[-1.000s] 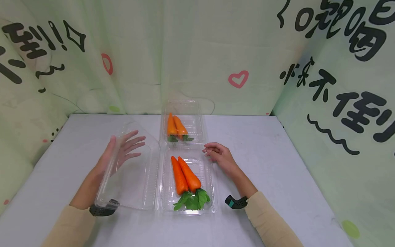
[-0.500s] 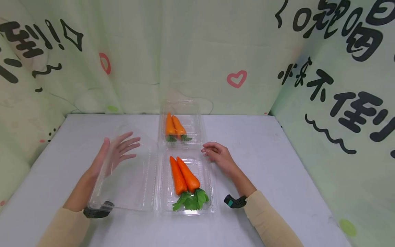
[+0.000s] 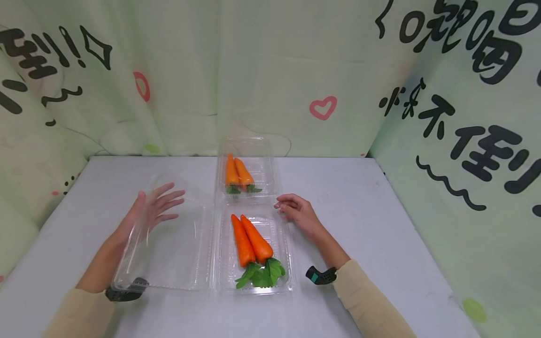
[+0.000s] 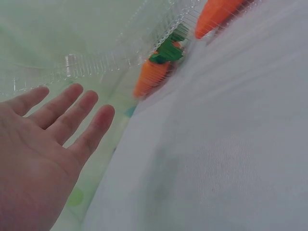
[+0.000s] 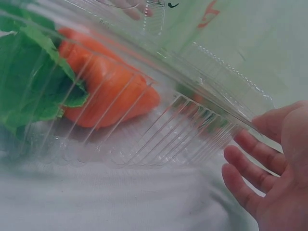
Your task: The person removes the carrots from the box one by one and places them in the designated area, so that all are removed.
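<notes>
A clear plastic clamshell container (image 3: 289, 263) stands near the middle of the table, holding two orange carrots (image 3: 252, 240) with green leaves (image 3: 263, 276). Its transparent lid (image 3: 173, 253) is hinged on the left and tilts up and out to that side. Behind the lid, my left hand (image 3: 157, 206) spreads its straight fingers, seen through the plastic. The left wrist view has that palm (image 4: 41, 154) beside the lid's ribbed edge. My right hand (image 3: 297, 212) pinches the container's far right rim; the right wrist view puts the thumb (image 5: 274, 122) above the rim and fingers below.
A second clear container (image 3: 270, 180) with two smaller carrots (image 3: 238, 174) stands directly behind the first, its lid raised at the back. The white table (image 3: 359, 211) is enclosed by pale green curtains (image 3: 270, 70) with dark lettering at the sides.
My left hand has moved left and slightly down, and the lid has swung farther out to the left with it. The right hand has stayed at the container's rim.
</notes>
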`<action>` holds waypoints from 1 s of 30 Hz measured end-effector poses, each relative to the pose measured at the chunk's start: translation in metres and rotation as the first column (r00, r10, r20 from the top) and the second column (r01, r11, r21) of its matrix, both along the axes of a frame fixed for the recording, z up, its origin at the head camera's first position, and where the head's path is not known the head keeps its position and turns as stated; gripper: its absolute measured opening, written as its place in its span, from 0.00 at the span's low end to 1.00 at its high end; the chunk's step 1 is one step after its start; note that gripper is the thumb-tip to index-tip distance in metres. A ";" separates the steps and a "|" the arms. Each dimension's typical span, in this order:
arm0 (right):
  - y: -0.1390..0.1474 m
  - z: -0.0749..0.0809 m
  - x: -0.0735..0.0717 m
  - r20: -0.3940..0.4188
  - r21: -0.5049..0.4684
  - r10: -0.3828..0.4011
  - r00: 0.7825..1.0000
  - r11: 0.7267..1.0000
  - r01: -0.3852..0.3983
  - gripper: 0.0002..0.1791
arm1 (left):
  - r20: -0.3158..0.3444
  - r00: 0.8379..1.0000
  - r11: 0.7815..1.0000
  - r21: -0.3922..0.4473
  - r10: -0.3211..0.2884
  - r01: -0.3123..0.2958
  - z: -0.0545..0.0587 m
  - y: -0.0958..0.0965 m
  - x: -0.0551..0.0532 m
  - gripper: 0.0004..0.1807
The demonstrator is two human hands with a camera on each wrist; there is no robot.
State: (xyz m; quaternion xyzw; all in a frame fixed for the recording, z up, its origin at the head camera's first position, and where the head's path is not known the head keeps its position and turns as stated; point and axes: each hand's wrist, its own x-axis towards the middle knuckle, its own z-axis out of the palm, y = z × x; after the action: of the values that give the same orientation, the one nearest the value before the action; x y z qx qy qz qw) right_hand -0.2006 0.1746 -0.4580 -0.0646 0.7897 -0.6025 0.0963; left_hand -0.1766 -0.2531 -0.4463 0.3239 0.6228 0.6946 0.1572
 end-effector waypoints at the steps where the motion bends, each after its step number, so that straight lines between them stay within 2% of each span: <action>1: 0.000 0.000 0.000 -0.002 0.003 0.000 1.000 1.000 0.000 0.16 | 0.002 1.000 1.000 0.000 0.003 -0.003 0.001 0.000 0.001 0.33; 3: 0.000 -0.002 0.000 -0.007 0.010 -0.003 1.000 1.000 0.003 0.16 | -0.014 1.000 1.000 -0.004 0.007 -0.007 0.005 0.000 0.005 0.33; 8: 0.000 -0.004 0.000 -0.006 0.015 -0.007 1.000 1.000 0.007 0.16 | -0.046 0.998 0.998 -0.038 0.048 -0.050 0.025 0.005 0.018 0.32; 11: 0.000 -0.003 0.000 0.001 0.004 -0.005 1.000 1.000 0.005 0.17 | -0.052 0.992 0.991 -0.066 0.111 -0.115 0.032 0.005 0.025 0.30; 15: 0.001 -0.003 0.000 0.004 -0.022 -0.001 1.000 1.000 0.001 0.18 | -0.061 0.984 0.980 -0.092 0.169 -0.174 0.032 0.001 0.027 0.29; 24: 0.001 -0.004 0.000 -0.010 0.013 -0.002 1.000 1.000 0.002 0.18 | -0.058 0.978 0.970 -0.131 0.200 -0.207 0.027 -0.010 0.026 0.28; 30: 0.001 -0.001 0.001 0.006 -0.006 0.006 1.000 1.000 -0.005 0.18 | -0.072 0.965 0.961 -0.107 0.250 -0.257 0.023 -0.015 0.026 0.26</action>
State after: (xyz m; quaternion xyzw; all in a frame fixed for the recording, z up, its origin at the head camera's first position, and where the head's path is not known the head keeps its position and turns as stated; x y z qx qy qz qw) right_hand -0.1998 0.1757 -0.4587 -0.0653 0.7876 -0.6045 0.1001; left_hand -0.1506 -0.2684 -0.4237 0.2518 0.7024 0.6624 0.0672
